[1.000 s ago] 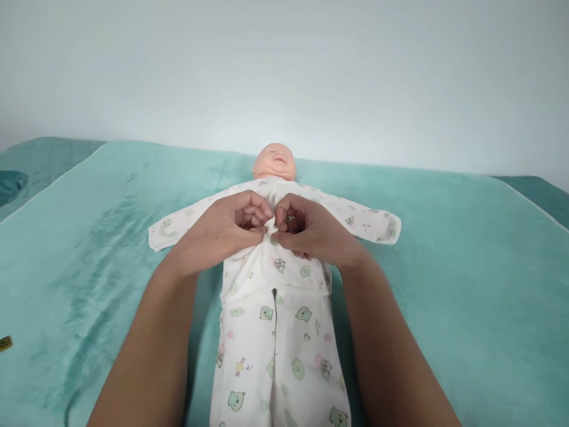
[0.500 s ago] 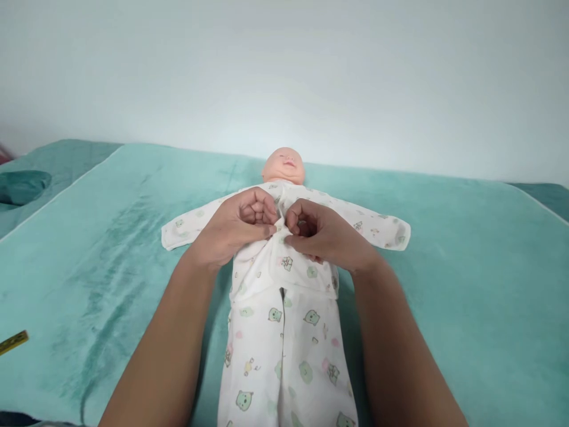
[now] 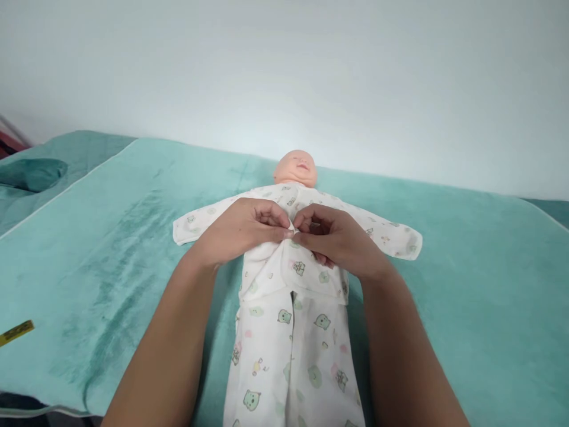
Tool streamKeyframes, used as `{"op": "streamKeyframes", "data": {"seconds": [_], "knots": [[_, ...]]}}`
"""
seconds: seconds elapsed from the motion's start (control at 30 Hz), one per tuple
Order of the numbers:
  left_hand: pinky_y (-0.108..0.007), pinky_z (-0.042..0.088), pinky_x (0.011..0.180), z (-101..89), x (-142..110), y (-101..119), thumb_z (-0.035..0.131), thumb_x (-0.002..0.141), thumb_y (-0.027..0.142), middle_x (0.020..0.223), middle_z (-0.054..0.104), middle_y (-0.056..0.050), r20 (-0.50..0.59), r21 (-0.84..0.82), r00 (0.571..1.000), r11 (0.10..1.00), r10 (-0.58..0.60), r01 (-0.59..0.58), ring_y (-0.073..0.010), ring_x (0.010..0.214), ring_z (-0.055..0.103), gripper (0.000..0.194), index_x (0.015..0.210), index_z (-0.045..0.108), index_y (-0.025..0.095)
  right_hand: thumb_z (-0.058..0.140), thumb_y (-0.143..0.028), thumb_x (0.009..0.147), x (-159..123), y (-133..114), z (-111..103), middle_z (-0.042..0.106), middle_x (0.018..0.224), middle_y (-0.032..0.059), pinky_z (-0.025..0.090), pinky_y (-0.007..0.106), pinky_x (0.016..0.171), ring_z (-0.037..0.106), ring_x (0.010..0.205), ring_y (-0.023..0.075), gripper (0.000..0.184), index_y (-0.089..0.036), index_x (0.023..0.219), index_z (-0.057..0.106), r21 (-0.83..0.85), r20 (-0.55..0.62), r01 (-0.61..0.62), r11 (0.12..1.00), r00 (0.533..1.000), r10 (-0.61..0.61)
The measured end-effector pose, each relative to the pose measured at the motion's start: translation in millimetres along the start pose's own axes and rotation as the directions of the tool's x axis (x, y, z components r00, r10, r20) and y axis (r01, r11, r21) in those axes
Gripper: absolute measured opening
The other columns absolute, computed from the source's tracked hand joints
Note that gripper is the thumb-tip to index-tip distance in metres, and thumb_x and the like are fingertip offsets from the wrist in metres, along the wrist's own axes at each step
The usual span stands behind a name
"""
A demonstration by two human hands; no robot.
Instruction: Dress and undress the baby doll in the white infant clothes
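A baby doll [image 3: 296, 167] lies on its back on a teal blanket [image 3: 111, 237], dressed in a white printed sleepsuit [image 3: 288, 320] with both sleeves spread out. My left hand [image 3: 242, 228] and my right hand [image 3: 335, 237] meet over the doll's chest. Both are closed in a pinch on the front edge of the sleepsuit, thumbs and fingertips pressed together at the middle of the chest. My forearms run down either side of the doll's legs.
A darker teal cushion [image 3: 31, 173] lies at the far left. A small yellow strip [image 3: 15, 332] rests on the blanket near the left edge. A pale wall stands behind the bed.
My fingers have flattened from loose fists into a tighter pinch at the chest. The view has shifted, so doll and hands sit slightly further right and lower.
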State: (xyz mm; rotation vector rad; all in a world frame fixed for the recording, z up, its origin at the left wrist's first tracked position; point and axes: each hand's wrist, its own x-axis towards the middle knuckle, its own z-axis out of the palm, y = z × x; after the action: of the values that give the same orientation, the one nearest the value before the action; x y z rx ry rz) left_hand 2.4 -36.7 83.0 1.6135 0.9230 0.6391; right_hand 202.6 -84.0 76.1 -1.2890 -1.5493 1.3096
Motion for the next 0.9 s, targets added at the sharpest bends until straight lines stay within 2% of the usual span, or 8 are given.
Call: {"op": "streamKeyframes", "data": {"seconds": [0.27,0.5,0.9], "knots": [[-0.022,0.047,0.062,-0.8,1.5,-3.5,0.075,0.071,0.019,0.075,0.068,0.0,0.006,-0.123,0.999,0.992,0.042,-0.041,-0.0105,0.07,0.062,0.013,0.083,0.071,0.019,0.066,-0.024,0.079,2.0,2.4,-0.2,0.048,0.066,-0.0058,0.037,0.015,0.036,0.048,0.044,0.0048,0.009,-0.02,0.086,0.062,0.017,-0.026,0.007,1.0,1.0,-0.006],[-0.023,0.047,0.061,1.1,2.3,-3.7,0.077,0.07,0.025,0.073,0.069,-0.001,-0.05,-0.074,0.999,0.997,-0.006,0.003,-0.0116,0.068,0.062,0.011,0.078,0.071,0.018,0.065,-0.021,0.078,2.0,1.8,0.2,0.047,0.059,-0.0068,0.033,0.015,0.037,0.045,0.044,0.0047,0.006,-0.02,0.083,0.062,0.082,-0.033,0.0,0.997,0.999,0.003],[-0.023,0.045,0.057,8.3,-5.0,5.1,0.068,0.073,0.023,0.076,0.069,-0.001,-0.115,0.057,0.993,0.998,0.026,-0.019,-0.0136,0.07,0.063,0.009,0.08,0.067,0.019,0.066,-0.022,0.074,3.6,-0.3,4.9,0.048,0.063,-0.0056,0.032,0.017,0.039,0.044,0.046,0.0049,0.012,-0.019,0.084,0.061,0.073,-0.069,-0.053,0.996,0.996,0.058]]}}
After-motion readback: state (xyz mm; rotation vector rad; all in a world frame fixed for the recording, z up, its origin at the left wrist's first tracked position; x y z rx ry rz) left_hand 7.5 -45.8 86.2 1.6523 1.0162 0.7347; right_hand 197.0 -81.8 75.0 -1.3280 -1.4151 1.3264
